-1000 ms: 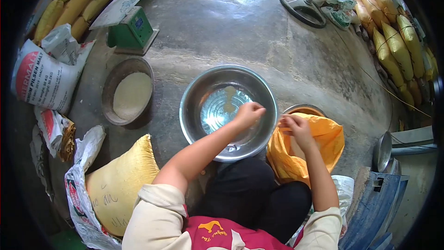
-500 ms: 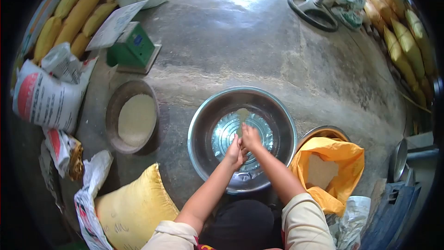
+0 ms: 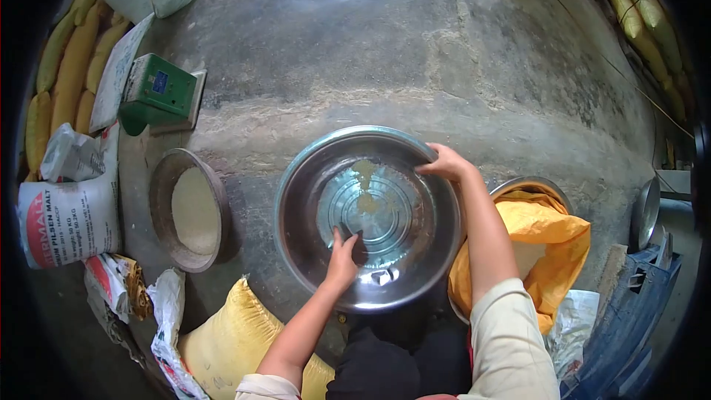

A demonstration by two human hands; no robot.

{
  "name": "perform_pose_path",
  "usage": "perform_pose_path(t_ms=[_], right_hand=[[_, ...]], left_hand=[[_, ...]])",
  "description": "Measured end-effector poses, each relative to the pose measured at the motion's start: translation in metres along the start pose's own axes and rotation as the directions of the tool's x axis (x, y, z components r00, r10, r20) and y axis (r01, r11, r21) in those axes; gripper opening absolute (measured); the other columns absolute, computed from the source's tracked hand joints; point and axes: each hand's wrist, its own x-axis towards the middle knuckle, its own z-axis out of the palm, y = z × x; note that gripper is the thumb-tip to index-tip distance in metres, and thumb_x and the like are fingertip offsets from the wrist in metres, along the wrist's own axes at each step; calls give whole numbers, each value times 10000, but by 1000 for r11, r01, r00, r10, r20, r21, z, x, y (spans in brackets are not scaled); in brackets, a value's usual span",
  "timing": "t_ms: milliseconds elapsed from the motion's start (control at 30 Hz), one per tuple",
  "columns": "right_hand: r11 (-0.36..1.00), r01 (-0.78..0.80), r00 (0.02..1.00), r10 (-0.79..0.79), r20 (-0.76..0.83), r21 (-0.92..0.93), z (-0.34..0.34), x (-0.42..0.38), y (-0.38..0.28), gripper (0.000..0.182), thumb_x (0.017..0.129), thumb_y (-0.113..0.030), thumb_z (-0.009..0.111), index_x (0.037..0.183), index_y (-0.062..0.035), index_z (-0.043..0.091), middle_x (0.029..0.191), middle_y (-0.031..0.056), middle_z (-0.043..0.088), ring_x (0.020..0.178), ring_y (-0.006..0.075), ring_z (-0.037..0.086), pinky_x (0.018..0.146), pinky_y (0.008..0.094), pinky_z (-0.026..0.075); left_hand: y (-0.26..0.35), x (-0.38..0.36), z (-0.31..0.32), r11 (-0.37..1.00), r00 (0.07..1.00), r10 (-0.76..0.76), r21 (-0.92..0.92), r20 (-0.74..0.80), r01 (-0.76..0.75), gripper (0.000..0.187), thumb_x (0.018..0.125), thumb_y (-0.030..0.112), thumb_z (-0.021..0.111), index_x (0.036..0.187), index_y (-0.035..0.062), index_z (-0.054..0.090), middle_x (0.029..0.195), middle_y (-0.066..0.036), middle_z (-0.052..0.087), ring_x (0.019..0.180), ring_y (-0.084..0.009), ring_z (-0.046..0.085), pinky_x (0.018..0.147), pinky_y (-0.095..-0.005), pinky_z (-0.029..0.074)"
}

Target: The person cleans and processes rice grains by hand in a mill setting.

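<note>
A wide shiny metal basin (image 3: 296, 233) sits on the floor in front of my knees. Two small patches of pale greenish grain (image 3: 366, 202) lie on its ringed bottom. My right hand (image 3: 446, 163) grips the upper right rim, its fingertips reaching over the inner wall. Over the lower left part of the basin hovers my left hand (image 3: 343, 261), open, thumb and fingers apart with nothing in them.
To the left stand a brown bowl of pale grain (image 3: 196, 211), a green scale (image 3: 159, 92) and a full yellow sack (image 3: 222, 341). An open orange sack (image 3: 544, 233) is close on my right, beside blue plastic pieces (image 3: 629, 326). Stacked sacks line both sides.
My hands were together over the basin's middle; they have parted. The right went to the upper right rim, the left to the lower left. The view has shifted downward.
</note>
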Motion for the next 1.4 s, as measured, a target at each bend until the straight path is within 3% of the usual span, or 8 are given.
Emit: perform_pose_path(t_ms=[267,800,867,1000,1133,1167,1233,1400], right_hand=[[976,-165,975,183,126,-146,4,-67,-52,337,609,-99,570,922,20,613,791,148,628,718,217,600,668,321,465],[773,-146,947,289,-138,617,-82,-394,-387,362,627,32,594,988,41,557,868,92,608,779,183,585,720,295,462],[651,-184,919,379,-106,736,-103,-427,-422,343,628,58,574,970,58,553,850,107,603,761,207,589,693,312,477],[542,-48,932,328,-158,839,-138,-467,-449,312,635,67,558,947,64,555,835,123,600,730,217,594,670,325,486],[565,-32,901,373,-221,825,-168,-468,-425,298,632,-6,610,923,49,583,818,104,613,719,194,596,656,297,481],[561,-32,895,384,-227,827,-174,-462,-419,301,623,-31,631,912,46,595,810,99,619,717,182,596,646,285,477],[600,-110,856,463,-232,792,-195,-457,-417,326,615,-66,642,913,58,598,814,109,621,720,189,597,638,289,474],[773,-169,767,492,-411,611,-265,-425,-383,398,571,-238,663,800,84,610,705,156,612,636,191,601,576,304,473]], left_hand=[[51,-71,-95,959,1000,2,-282,19,4,483,693,-43,630,1146,33,484,1046,-126,551,924,-161,584,692,-251,500],[339,-204,-470,967,965,253,44,-67,-251,333,732,205,640,1013,37,580,979,-166,590,962,-301,544,856,-362,414],[363,-209,-528,906,851,423,154,-310,-395,281,717,141,635,966,18,593,981,-152,593,955,-290,550,853,-356,414],[358,-180,-623,965,611,-71,-209,-788,-158,298,804,209,590,998,-14,557,855,-98,588,796,-161,553,730,-293,439],[401,-117,-627,988,859,-30,-145,-512,-53,382,834,282,554,1071,-14,510,923,-94,579,830,-152,539,737,-284,432],[395,-90,-606,961,945,57,-237,-321,-139,504,859,425,467,1146,10,475,1041,-106,551,923,-175,517,786,-315,424],[415,-61,-577,475,902,-102,-777,419,414,737,826,632,228,1263,60,382,1212,-124,468,1077,-262,455,920,-380,368],[501,-11,-545,384,918,16,-850,397,361,817,761,692,319,1248,41,391,1225,-136,455,1109,-290,445,935,-400,365]])
